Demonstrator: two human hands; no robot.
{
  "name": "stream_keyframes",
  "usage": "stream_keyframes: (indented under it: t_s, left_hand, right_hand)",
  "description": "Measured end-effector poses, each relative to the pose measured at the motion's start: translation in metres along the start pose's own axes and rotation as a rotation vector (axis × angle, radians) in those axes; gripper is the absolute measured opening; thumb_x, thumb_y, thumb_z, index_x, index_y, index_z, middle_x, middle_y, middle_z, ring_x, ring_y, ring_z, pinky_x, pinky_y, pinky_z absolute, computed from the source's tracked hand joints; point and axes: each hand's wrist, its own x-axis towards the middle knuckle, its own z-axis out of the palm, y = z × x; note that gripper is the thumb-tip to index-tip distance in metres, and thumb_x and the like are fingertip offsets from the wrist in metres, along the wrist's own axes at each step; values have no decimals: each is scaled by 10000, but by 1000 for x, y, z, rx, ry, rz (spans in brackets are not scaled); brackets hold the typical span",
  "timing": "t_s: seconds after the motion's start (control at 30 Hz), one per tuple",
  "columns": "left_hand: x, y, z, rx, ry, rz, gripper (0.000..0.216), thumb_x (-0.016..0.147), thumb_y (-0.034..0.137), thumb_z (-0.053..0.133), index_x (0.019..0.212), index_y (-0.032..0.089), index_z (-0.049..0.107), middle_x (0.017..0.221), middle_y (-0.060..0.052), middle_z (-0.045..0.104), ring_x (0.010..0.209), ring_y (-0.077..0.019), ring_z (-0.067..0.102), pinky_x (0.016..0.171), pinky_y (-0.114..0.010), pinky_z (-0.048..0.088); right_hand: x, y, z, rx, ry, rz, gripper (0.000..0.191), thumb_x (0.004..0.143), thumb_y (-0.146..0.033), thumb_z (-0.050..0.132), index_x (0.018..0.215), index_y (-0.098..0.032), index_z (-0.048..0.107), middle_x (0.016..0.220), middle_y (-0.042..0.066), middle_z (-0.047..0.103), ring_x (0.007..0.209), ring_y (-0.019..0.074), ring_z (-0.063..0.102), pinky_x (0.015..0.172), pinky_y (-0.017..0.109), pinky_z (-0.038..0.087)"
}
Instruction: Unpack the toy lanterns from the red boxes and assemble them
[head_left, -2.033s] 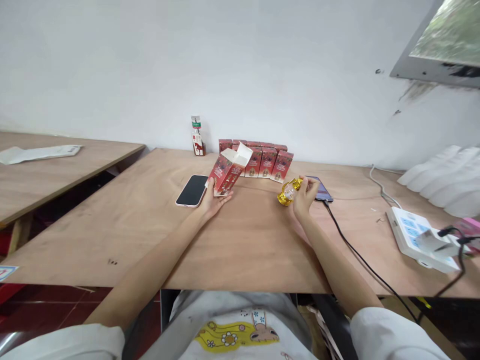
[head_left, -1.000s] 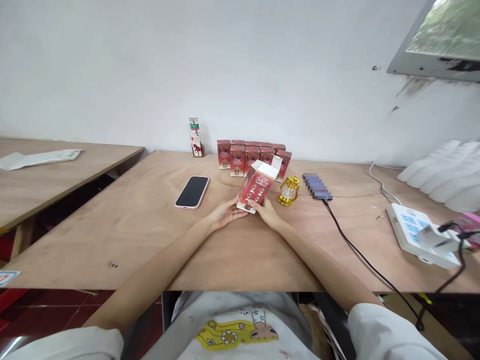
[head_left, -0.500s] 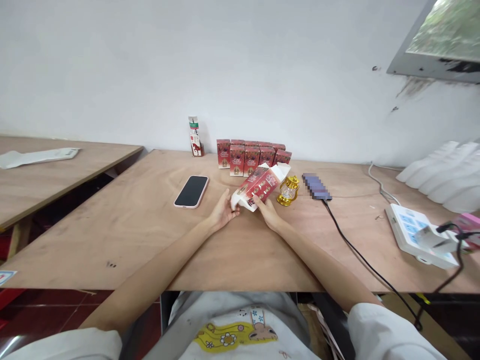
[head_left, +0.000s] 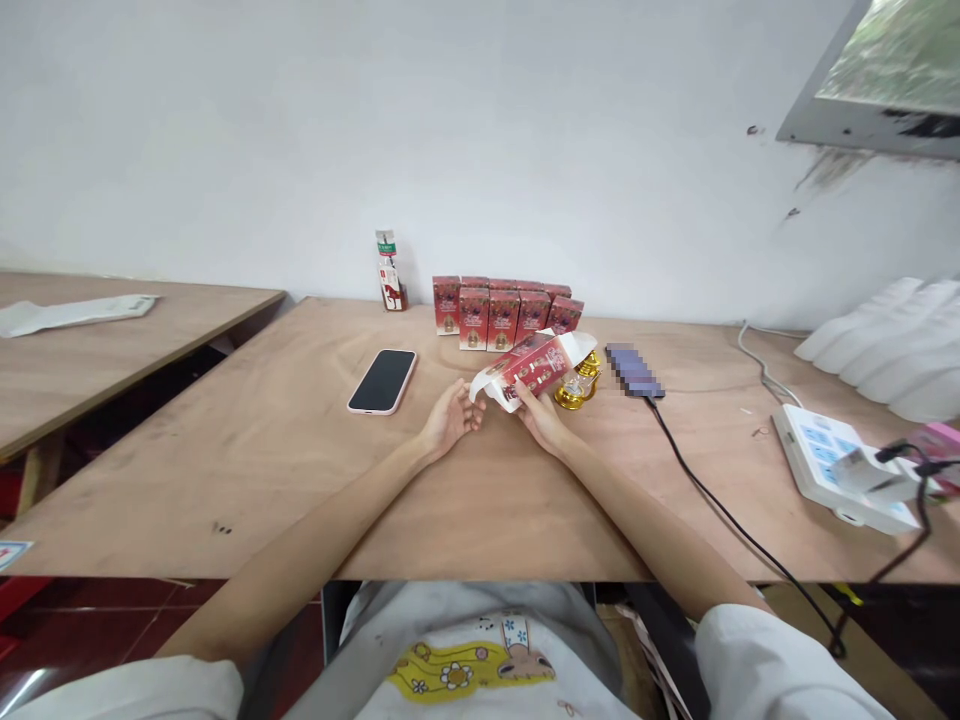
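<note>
My right hand is closed around a red and white printed carton, which lies tilted in the grip. White flaps stick out at both of its ends. By the lower left flap is my left hand, palm turned inward, fingers loosely curled and apart; whether a fingertip touches the flap is unclear. Behind the carton's right end stands a small gold lantern with a clear middle, partly covered by the carton. Several upright red boxes with similar print are grouped further back, near the wall.
A phone with a pink edge lies left of my hands. Another phone, with a black cable, lies to the right. A white power strip and white stacked pieces sit far right. A small bottle-like package stands at the back.
The carton has moved slightly right in my right hand and now covers more of the lantern. My left hand's fingers have come a little away from the carton's end.
</note>
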Motion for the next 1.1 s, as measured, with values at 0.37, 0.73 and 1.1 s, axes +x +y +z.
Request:
stream_keyframes:
  t_s: [0.37, 0.73, 1.1]
  left_hand:
    - [-3, -2, -6, 501, -283, 99, 365, 711, 429, 610, 948, 168, 515, 736, -8, 612, 601, -110, 523, 590, -242, 406]
    - [-11, -3, -2, 1409, -483, 388, 365, 761, 224, 554, 1118, 212, 631, 676, 43, 569, 568, -72, 487, 585, -180, 382]
    - [-14, 0, -10, 1522, -106, 1068, 197, 762, 156, 496, 800, 192, 686, 596, 6, 615, 528, -101, 506, 575, -234, 409]
  right_hand:
    - [5, 1, -6, -10, -22, 7, 466, 654, -592, 675, 916, -210, 627, 926, 37, 703, 901, 210, 652, 753, 346, 534]
    - [2, -2, -4, 32, 38, 48, 278, 717, -446, 659, 835, -195, 640, 854, 18, 722, 802, 195, 670, 702, 308, 528]
    - [4, -1, -7, 51, 211, 57, 153, 595, -200, 704, 738, -176, 656, 719, 1, 723, 643, 151, 660, 648, 269, 531]
